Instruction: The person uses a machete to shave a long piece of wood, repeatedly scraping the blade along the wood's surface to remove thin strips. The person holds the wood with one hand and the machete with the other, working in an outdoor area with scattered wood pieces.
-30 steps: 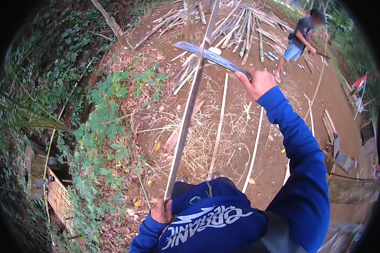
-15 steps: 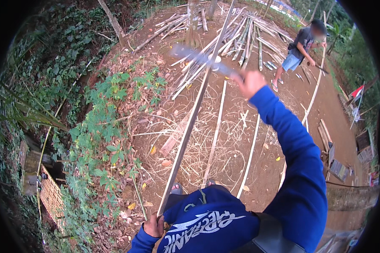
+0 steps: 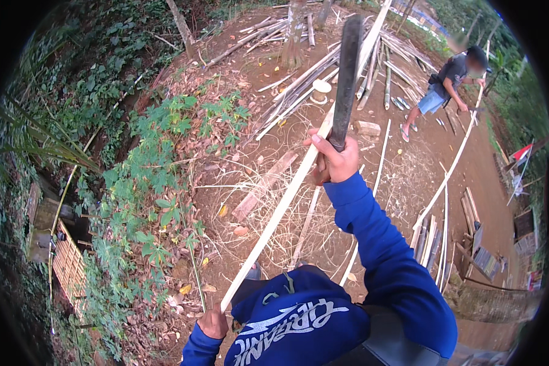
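A long pale bamboo strip (image 3: pixel 273 226) slants from beside my lap up and away to the right. Its near end sits in my left hand (image 3: pixel 213 323), which is closed around it at the lower edge. Farther up the strip, my right hand (image 3: pixel 337 160) grips a machete (image 3: pixel 348 79) by the handle. The dark, broad blade points away from me, almost upright in the picture. The fingers of that hand also meet the strip, and part of the strip passes behind the hand and blade. Thin curled shavings (image 3: pixel 268 204) lie tangled on the ground below.
A reddish plank (image 3: pixel 265 186) lies among the shavings. Bamboo poles (image 3: pixel 387 79) are heaped at the far side. At the right, another person (image 3: pixel 451 79) holds a long pole (image 3: pixel 448 174) and a blade. Leafy plants (image 3: pixel 146 183) grow on my left; cut strips (image 3: pixel 430 247) lie right.
The strip has been turned, so its pale face shows instead of the dark one. My right hand has come nearer and left to the strip; the machete has swung from pointing left to pointing away.
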### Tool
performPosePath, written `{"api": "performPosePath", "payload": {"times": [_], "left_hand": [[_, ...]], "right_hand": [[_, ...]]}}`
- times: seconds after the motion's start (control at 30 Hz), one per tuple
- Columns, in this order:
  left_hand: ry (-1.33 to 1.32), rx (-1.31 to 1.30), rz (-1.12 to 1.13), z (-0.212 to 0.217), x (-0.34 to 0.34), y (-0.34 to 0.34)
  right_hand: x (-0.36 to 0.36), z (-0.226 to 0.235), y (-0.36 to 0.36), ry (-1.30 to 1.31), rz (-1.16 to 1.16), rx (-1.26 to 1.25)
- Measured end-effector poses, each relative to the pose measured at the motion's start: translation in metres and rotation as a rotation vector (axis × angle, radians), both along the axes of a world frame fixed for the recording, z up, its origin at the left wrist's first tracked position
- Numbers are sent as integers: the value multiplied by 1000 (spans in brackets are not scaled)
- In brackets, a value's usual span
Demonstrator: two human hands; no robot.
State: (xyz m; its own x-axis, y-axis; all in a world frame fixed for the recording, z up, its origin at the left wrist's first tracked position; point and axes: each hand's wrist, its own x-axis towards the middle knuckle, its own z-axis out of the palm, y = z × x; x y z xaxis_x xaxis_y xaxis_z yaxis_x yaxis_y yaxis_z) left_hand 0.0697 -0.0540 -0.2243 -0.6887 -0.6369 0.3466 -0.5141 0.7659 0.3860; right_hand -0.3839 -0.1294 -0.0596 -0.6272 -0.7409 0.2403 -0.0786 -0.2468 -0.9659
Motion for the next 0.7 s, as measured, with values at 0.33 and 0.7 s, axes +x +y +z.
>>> {"api": "performPosePath", "payload": {"times": [0.33,0.7], "left_hand": [[182,495,108,43,-32,-36],[516,1293,-210,12,-206,-90]], "right_hand": [[78,-42,25,-422,218,-45],[87,-86,53,332,54,322]]}}
